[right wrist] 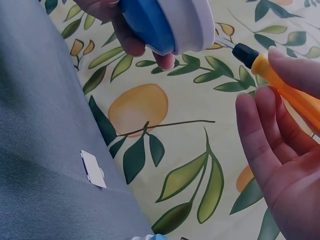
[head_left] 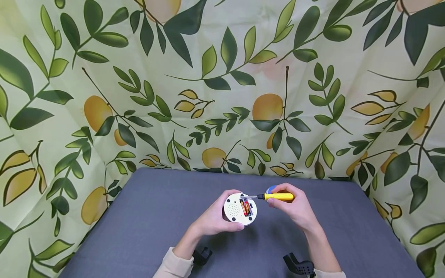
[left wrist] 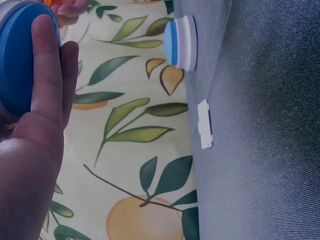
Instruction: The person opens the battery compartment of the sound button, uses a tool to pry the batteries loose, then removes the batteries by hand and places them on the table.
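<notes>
My left hand (head_left: 213,217) grips a round button device (head_left: 233,209) by its sides, white underside facing up. Its blue top (left wrist: 19,60) shows in the left wrist view, against the fingers. In the underside, an uncovered battery compartment holds red-and-black batteries (head_left: 245,207). My right hand (head_left: 299,208) pinches a yellow-handled screwdriver (head_left: 282,196) with a black collar. The metal shaft (head_left: 251,197) points left, its tip at the upper edge of the compartment. In the right wrist view the handle (right wrist: 285,90) lies between thumb and fingers.
A second blue-and-white button device (left wrist: 186,44) stands on the grey cloth-covered table (head_left: 167,208), partly behind my right hand in the head view. A small white battery cover (left wrist: 204,125) lies on the table. Fabric with leaf and fruit prints (head_left: 222,116) hangs around the back and sides.
</notes>
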A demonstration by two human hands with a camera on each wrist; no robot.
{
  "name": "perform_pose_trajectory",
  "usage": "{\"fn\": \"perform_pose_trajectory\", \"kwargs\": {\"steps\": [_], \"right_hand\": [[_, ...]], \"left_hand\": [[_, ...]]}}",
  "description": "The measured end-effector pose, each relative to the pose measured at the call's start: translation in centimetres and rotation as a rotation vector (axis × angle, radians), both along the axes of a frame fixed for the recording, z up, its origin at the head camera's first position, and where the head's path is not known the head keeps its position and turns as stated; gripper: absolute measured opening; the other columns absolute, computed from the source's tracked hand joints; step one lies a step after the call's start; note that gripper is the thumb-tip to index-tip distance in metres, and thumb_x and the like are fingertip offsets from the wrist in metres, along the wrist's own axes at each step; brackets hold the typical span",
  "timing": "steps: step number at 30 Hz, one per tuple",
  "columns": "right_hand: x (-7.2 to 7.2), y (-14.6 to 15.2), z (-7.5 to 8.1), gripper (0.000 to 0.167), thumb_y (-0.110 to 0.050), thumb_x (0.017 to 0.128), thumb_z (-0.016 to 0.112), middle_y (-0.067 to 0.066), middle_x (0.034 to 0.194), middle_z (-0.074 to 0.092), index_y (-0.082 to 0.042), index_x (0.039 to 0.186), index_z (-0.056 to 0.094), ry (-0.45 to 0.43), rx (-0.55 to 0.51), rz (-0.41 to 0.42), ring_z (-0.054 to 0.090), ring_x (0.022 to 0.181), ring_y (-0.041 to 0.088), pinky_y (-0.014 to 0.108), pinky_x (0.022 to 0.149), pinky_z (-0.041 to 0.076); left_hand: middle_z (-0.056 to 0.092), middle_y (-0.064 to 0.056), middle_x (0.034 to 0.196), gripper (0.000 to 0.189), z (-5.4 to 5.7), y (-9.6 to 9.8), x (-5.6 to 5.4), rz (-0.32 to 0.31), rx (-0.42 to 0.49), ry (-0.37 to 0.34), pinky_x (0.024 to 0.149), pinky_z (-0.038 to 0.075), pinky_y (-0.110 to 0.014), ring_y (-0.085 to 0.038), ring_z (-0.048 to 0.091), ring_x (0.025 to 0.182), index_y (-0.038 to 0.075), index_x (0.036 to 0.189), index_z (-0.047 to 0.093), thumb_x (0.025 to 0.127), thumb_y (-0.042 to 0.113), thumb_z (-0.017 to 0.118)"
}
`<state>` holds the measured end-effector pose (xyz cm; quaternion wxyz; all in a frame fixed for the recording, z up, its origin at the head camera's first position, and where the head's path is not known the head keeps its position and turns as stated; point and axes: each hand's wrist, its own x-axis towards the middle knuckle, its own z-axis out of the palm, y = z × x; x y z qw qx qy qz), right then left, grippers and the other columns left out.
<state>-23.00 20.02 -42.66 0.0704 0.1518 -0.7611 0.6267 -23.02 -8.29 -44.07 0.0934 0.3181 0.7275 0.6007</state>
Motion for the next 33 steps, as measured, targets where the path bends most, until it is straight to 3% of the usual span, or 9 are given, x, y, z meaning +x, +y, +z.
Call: {"fn": "perform_pose_trajectory", "kwargs": {"steps": [9,13,17,25,33], "right_hand": [[0.01,-0.25,0.01,0.038,0.003,0.084,0.079,0.018,0.107,0.061,0.011,0.115,0.057,0.028,-0.051,0.025,0.071,0.082,0.026,0.032,0.074,0.060],[0.02,-0.35,-0.01,0.039,0.003,0.084,0.079,0.021,0.110,0.060,0.007,0.116,0.058,0.042,-0.051,-0.008,0.067,0.086,0.022,0.031,0.074,0.060],[0.05,-0.53,0.04,0.038,0.002,0.084,0.080,0.014,0.108,0.061,0.003,0.115,0.059,0.064,-0.030,-0.037,0.066,0.086,0.021,0.029,0.073,0.059],[0.27,-0.74,0.26,0.026,0.001,0.089,0.075,0.018,0.100,0.061,0.004,0.108,0.057,0.099,-0.006,0.006,0.070,0.077,0.024,0.033,0.071,0.061],[0.04,-0.60,0.05,0.011,0.000,0.092,0.070,0.011,0.084,0.059,-0.002,0.098,0.061,0.107,0.013,-0.013,0.058,0.057,0.025,0.033,0.055,0.055]], "left_hand": [[0.056,-0.006,0.129,0.085,0.05,-0.07,-0.07,-0.016,0.015,-0.002,0.092,0.051,-0.028,-0.017,0.059,0.108,0.012,0.148,0.039,0.077,0.013,0.086],[0.057,-0.005,0.127,0.085,-0.01,-0.08,-0.07,-0.015,0.004,0.004,0.092,0.051,-0.028,-0.016,0.059,0.108,0.014,0.147,0.040,0.076,0.014,0.087],[0.058,-0.004,0.126,0.084,-0.11,-0.07,-0.08,-0.016,-0.003,0.007,0.093,0.050,-0.028,-0.016,0.058,0.109,0.015,0.147,0.041,0.076,0.015,0.087],[0.057,-0.005,0.128,0.085,-0.21,-0.19,-0.15,-0.021,-0.004,0.015,0.093,0.050,-0.028,-0.017,0.058,0.109,0.013,0.148,0.040,0.076,0.015,0.087],[0.058,-0.004,0.126,0.086,-0.18,-0.20,-0.18,-0.034,-0.009,0.034,0.094,0.049,-0.028,-0.016,0.058,0.108,0.010,0.148,0.040,0.076,0.016,0.087]]}}
